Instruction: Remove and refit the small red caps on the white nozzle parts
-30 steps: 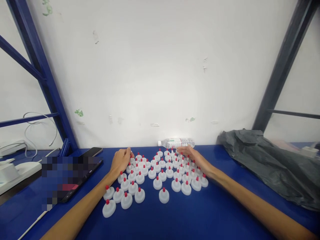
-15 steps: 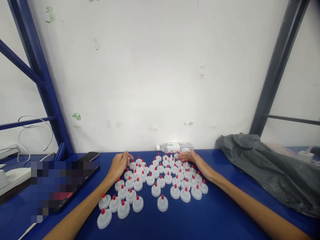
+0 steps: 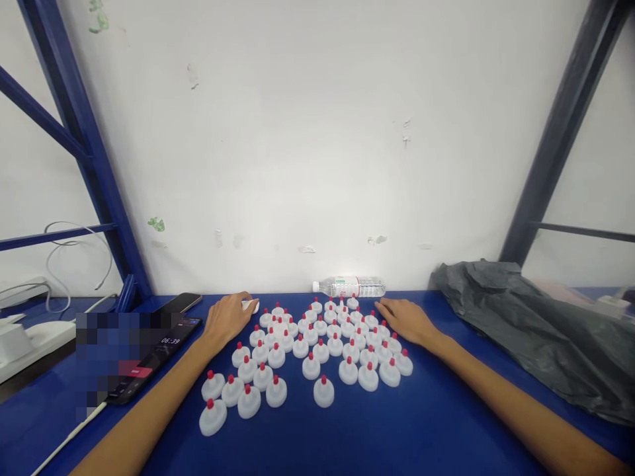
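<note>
Many white round nozzle caps (image 3: 324,393) with red tips stand upright in a loose spread on the blue table. At the spread's far left edge, my left hand (image 3: 225,322) pinches a white cap (image 3: 251,306) between thumb and fingers; its red tip is not visible. My right hand (image 3: 409,320) lies on the table just right of the spread, its fingers stretched toward the caps and holding nothing that I can see. The caps nearest to it (image 3: 383,329) are slightly apart from the fingers.
A clear plastic bottle (image 3: 350,286) lies along the wall behind the caps. Dark grey plastic sheeting (image 3: 516,330) covers the right side. On the left are a lit phone (image 3: 163,350), another phone (image 3: 181,303), cables and a white power strip (image 3: 42,344). Blue frame posts (image 3: 94,152) flank the table.
My left hand has shifted left and outward, and a white cap now shows in its fingers. My right hand has drawn back to the right, off the caps. The view has shifted slightly.
</note>
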A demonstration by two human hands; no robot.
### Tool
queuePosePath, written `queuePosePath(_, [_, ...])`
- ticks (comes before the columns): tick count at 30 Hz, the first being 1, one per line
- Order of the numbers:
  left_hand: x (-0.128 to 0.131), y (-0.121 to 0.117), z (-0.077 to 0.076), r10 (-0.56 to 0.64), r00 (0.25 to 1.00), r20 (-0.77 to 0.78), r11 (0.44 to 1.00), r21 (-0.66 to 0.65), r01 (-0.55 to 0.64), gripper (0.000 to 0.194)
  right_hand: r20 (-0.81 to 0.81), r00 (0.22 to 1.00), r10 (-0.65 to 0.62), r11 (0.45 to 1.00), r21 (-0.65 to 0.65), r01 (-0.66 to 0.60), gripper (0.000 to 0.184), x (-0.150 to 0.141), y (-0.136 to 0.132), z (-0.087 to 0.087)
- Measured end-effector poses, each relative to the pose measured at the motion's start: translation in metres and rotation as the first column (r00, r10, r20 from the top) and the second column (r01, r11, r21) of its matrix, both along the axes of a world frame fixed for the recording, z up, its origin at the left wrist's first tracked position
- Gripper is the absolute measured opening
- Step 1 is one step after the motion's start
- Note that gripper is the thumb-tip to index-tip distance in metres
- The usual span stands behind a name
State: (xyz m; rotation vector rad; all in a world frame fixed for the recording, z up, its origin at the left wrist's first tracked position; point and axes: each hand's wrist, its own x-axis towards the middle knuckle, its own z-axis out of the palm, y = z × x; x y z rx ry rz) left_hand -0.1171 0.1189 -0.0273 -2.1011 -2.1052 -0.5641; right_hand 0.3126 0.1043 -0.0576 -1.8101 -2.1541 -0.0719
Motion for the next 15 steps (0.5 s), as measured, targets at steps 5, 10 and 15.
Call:
queuePosePath(5, [-0.0058,0.0,-0.0022,0.1,0.991,-0.083,0.995,-0.014,-0.102,0.043,0.06,0.998,0.011,1.0,-0.007,-0.011,0.045,-0.0007,-0.0028,0.0028])
queuePosePath(10, [-0.0056,-0.0023,-0.0059,0.142,0.981,-0.134,0.99,0.007,-0.142,0.045,0.083,0.996,0.028,1.0,-0.006,-0.027,0.045,-0.001,-0.0046,0.0039])
queuePosePath(15, [0.0005,-0.0016,-0.0082,0.068,0.991,-0.118,0.998,0.015,-0.067,0.044,0.098,0.994,0.043,0.999,-0.006,-0.042,0.045,-0.0001,-0.0039,0.0033])
